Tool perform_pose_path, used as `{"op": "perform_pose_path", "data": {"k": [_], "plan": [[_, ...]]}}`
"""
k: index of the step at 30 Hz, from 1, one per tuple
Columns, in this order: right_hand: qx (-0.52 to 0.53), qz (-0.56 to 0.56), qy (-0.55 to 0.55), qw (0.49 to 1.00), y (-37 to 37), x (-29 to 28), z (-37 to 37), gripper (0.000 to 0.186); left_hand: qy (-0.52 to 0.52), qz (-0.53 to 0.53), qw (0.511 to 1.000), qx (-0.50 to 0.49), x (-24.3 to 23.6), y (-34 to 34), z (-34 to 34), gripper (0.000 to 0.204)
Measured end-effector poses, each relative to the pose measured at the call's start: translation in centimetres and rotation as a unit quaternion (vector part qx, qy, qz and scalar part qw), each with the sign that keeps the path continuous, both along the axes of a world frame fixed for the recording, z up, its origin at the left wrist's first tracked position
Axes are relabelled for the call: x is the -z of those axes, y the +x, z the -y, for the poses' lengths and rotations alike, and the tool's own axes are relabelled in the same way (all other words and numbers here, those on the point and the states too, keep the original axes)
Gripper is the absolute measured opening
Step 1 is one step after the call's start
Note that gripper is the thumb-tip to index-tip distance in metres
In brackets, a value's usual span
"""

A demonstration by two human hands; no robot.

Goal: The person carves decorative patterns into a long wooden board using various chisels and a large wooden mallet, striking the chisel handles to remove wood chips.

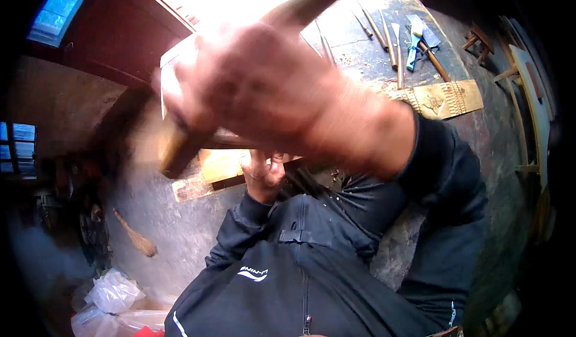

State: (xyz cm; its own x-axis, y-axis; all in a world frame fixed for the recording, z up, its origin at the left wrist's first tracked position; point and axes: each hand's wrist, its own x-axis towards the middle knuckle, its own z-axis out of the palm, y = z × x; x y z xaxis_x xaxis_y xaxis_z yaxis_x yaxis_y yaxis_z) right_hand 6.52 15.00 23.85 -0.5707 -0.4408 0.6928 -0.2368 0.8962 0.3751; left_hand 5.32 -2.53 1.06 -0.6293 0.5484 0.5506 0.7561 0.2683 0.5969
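My right hand [258,85] is raised close to the camera, smeared by motion. It is closed round a thick brown wooden bar [312,4], which runs from the top of the view down to a blunt end at the lower left. My left hand [264,178] is lower down, beside a pale wooden board [223,165]. Its fingers look curled, but my right hand hides their upper part and whatever they may hold.
A dark worktable carries a carved wooden panel [447,100], several chisels [387,40] and a blue-handled brush [414,44]. A small broom [137,237] lies on the floor at left, with clear plastic bags [114,295] nearer. A small wooden stool [478,42] stands at far right.
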Motion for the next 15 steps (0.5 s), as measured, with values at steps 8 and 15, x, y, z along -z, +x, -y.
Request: {"op": "perform_pose_path", "data": {"k": [8, 15], "plan": [[-0.118, -0.012, -0.184, 0.976, -0.9, 1.5, -0.3, 0.046, -0.047, -0.077, 0.996, 0.009, 3.8, -0.7, 0.6, 0.033], [-0.321, 0.246, -0.535, 0.742, 3.4, 5.8, -5.6, 0.064, 0.151, 0.154, 0.975, -0.054, 3.6, -0.7, 2.1, 0.024]]}}
